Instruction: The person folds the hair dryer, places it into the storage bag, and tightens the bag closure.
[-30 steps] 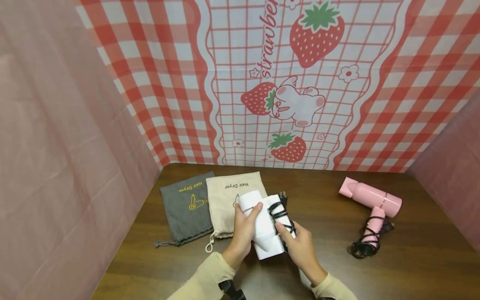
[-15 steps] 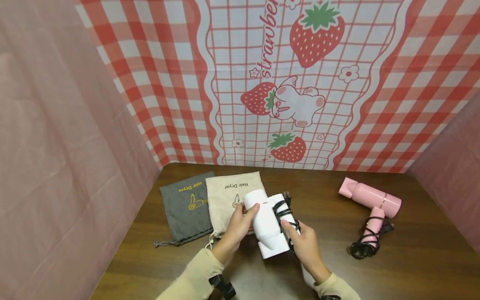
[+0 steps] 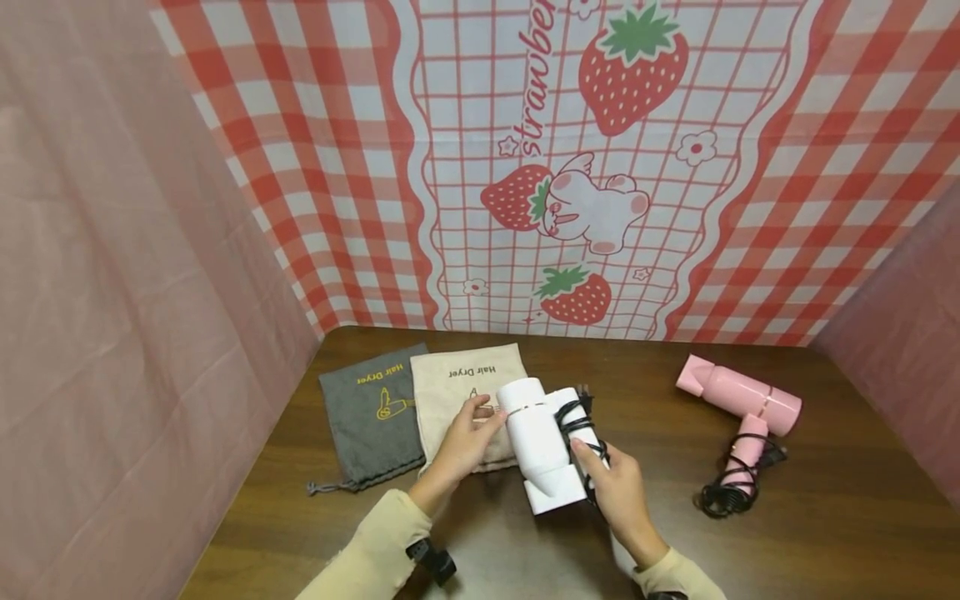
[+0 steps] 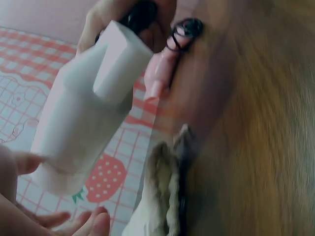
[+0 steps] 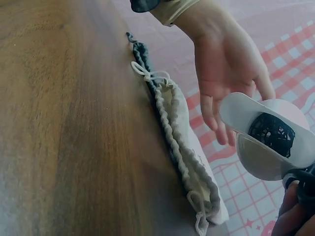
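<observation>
Fingers of the right hand (image 3: 618,492) grip the white hair dryer (image 3: 536,442) by its handle (image 3: 582,435), mid-scene; left hand (image 3: 462,442) loose beside it, contact unclear. Grey pouch (image 3: 367,425), beige pouch (image 3: 442,365): far left, flat, apparently unfilled. Pink hair dryer (image 3: 738,395): far right, unbagged. Black cords (image 3: 729,498) already wound.

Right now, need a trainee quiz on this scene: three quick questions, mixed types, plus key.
1. Which hand grips the white hair dryer?
2. True or false: the beige pouch overlaps an edge of the gray pouch.
3. What is wound round part of the pink hair dryer? A) red ribbon B) black cord C) white tape

Key:
1. The right hand.
2. True.
3. B.
</observation>
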Motion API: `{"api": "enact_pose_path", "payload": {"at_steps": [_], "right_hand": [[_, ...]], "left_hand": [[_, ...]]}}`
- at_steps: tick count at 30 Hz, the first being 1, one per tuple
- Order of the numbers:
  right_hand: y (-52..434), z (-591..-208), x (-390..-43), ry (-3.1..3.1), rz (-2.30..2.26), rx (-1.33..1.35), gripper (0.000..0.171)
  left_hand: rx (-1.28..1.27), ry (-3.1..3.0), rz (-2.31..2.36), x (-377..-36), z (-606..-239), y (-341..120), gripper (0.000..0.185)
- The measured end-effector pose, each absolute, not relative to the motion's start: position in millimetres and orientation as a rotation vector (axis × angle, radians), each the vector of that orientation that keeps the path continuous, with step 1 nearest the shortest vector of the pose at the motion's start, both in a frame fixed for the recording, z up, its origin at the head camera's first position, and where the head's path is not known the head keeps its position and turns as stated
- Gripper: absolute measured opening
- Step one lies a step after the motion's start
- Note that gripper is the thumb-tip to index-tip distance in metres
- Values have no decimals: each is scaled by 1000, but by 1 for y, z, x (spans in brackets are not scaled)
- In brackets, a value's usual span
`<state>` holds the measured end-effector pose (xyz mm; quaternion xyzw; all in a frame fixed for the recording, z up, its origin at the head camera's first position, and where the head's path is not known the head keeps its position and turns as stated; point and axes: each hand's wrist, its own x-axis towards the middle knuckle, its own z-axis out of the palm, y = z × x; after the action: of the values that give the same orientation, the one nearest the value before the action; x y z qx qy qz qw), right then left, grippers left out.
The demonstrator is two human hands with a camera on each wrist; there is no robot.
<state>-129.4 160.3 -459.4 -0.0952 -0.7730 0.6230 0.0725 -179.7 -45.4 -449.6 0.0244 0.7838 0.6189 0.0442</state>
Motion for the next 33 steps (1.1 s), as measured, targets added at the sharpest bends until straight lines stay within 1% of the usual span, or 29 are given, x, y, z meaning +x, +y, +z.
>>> {"api": "enact_pose_path", "payload": {"at_steps": [4, 11, 17, 26, 33], "right_hand": [[163, -461, -130, -2346, 1870, -318, 34], [166, -463, -130, -2373, 1865, -344, 35], [167, -465, -131, -2369, 1856, -347, 35], [168, -465, -131, -2357, 1876, -353, 36], [168, -466, -129, -2350, 1902, -387, 38]], "left_hand": [[174, 2508, 1724, -184, -452, -54, 49], [277, 2710, 1407, -189, -459, -68, 34], [476, 2873, 1092, -191, -467, -74, 22], [613, 2977, 722, -188, -473, -75, 22], [740, 2988, 594, -186, -476, -75, 24]]}}
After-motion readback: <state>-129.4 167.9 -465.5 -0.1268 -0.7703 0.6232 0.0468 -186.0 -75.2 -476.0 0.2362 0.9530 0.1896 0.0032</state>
